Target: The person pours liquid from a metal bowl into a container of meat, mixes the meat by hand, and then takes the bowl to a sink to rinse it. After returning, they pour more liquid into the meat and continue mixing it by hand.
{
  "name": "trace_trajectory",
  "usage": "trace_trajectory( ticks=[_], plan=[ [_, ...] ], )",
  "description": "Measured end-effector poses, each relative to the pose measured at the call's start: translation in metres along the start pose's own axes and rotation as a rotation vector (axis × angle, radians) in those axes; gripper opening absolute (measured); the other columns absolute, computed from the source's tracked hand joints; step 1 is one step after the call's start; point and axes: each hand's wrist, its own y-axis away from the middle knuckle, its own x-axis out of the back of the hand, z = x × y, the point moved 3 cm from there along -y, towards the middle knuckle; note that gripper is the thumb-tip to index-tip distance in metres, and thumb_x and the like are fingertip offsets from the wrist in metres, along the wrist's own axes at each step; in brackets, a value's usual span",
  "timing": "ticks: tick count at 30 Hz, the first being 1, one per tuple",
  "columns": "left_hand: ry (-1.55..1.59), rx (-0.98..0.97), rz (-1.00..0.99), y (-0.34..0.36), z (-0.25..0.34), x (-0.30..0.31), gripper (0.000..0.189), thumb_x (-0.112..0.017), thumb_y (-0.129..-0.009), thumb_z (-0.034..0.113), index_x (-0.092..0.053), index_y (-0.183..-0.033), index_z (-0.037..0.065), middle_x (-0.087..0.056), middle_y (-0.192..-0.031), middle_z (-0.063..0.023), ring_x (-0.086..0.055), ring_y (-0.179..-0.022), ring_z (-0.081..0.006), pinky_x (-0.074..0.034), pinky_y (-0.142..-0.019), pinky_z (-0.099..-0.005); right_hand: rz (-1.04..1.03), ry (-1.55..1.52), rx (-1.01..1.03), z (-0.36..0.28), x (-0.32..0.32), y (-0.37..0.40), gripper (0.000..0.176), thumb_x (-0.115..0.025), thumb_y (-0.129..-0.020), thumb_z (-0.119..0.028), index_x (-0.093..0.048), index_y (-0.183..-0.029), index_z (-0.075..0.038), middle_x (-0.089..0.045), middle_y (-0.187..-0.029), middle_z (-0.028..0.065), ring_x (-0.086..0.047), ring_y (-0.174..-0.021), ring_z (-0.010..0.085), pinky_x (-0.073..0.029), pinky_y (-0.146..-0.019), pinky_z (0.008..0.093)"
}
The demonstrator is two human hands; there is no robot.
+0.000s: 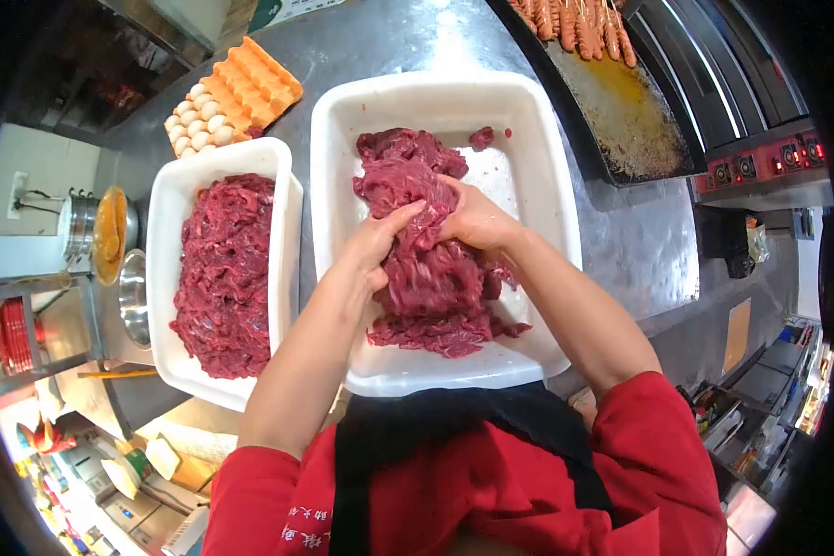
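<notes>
1. The left hand (374, 248) has its grip closed on a clump of sliced red meat (428, 283), thumb across the top; its other fingers are largely hidden.
2. The right hand (476, 219) meets it from the four o'clock side, its grip also clamped on the meat, fingers pressed in among the slices. The two hands are close together.
3. The meat lies heaped in the large white tub (539, 306), running from the middle up towards eleven o'clock and down to six. Some of it looks blurred. A small loose piece (482, 138) sits near twelve o'clock, apart from the heap.
4. At nine o'clock, just beside that tub, a narrower white tub (289, 222) holds another pile of meat (224, 278).
5. Beyond it, also at nine, is a metal bowl (135, 301).
6. At ten to eleven o'clock, an orange egg carton (264, 82) holds white eggs (199, 119) in its nearer part.
7. At one to two o'clock, a dark tray (632, 125) bears skewered sausages (579, 26) at its far end.
8. Both tubs rest on a grey metal surface (639, 236). At three o'clock, past the tray, a control panel (760, 165) shows red lights.
</notes>
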Motion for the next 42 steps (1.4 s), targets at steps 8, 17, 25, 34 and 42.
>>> trace_trajectory(
  ticks=[8, 17, 25, 34, 42],
  plan=[
    [-0.173, -0.707, -0.147, 0.106, 0.083, -0.066, 0.033, -0.059, -0.073, -0.001, -0.06, -0.106, -0.002, -0.066, -0.093, -0.0074, -0.065, -0.079, -0.0165, -0.053, -0.073, -0.0315, 0.427, 0.093, 0.647, -0.168, 0.038, 0.05, 0.011, -0.06, -0.074, -0.006, -0.066, -0.083, -0.003, -0.066, -0.072, 0.0078, -0.061, -0.064, 0.0114, -0.049, -0.058, 0.0306],
    [-2.004, -0.266, -0.199, 0.04, 0.014, 0.0, 0.037, -0.065, -0.075, 0.02, -0.061, -0.107, 0.003, -0.06, -0.102, -0.0228, -0.051, -0.106, -0.0412, -0.042, -0.09, -0.0466, -0.269, 0.987, 0.328, -0.023, 0.024, 0.021, 0.049, -0.067, -0.068, -0.009, -0.059, -0.116, -0.006, -0.048, -0.129, 0.0229, -0.041, -0.125, 0.0338, -0.034, -0.105, 0.0426],
    [-1.678, -0.627, 0.204, -0.107, 0.09, 0.004, 0.035, -0.051, -0.09, 0.027, -0.055, -0.119, 0.008, -0.058, -0.115, -0.0182, -0.052, -0.109, -0.0359, -0.042, -0.094, -0.0414, 0.093, 1.11, -0.074, 0.009, 0.055, -0.092, 0.04, -0.046, -0.091, -0.042, -0.052, -0.124, -0.02, -0.052, -0.122, 0.015, -0.045, -0.119, 0.0358, -0.039, -0.093, 0.0561],
    [-1.493, -0.392, -0.046, -0.005, -0.011, 0.03, 0.065, -0.062, -0.085, 0.044, -0.042, -0.132, 0.004, -0.046, -0.131, -0.0219, -0.044, -0.121, -0.0326, -0.033, -0.103, -0.039, -0.11, 0.348, -0.315, 0.047, 0.019, 0.043, 0.077, -0.057, -0.081, -0.055, -0.037, -0.138, -0.007, -0.054, -0.121, 0.0261, -0.051, -0.117, 0.0366, -0.037, -0.102, 0.0396],
    [-0.293, -0.167, -0.243, 0.057, 0.004, -0.028, 0.067, -0.076, -0.065, -0.003, -0.048, -0.126, 0.006, -0.06, -0.11, -0.0085, -0.059, -0.101, -0.0201, -0.049, -0.089, -0.0371, 0.053, -0.685, -0.05, -0.022, -0.011, 0.068, 0.049, -0.07, -0.075, -0.008, -0.053, -0.12, -0.003, -0.062, -0.104, 0.0099, -0.062, -0.088, 0.0187, -0.054, -0.078, 0.0341]
  ],
)
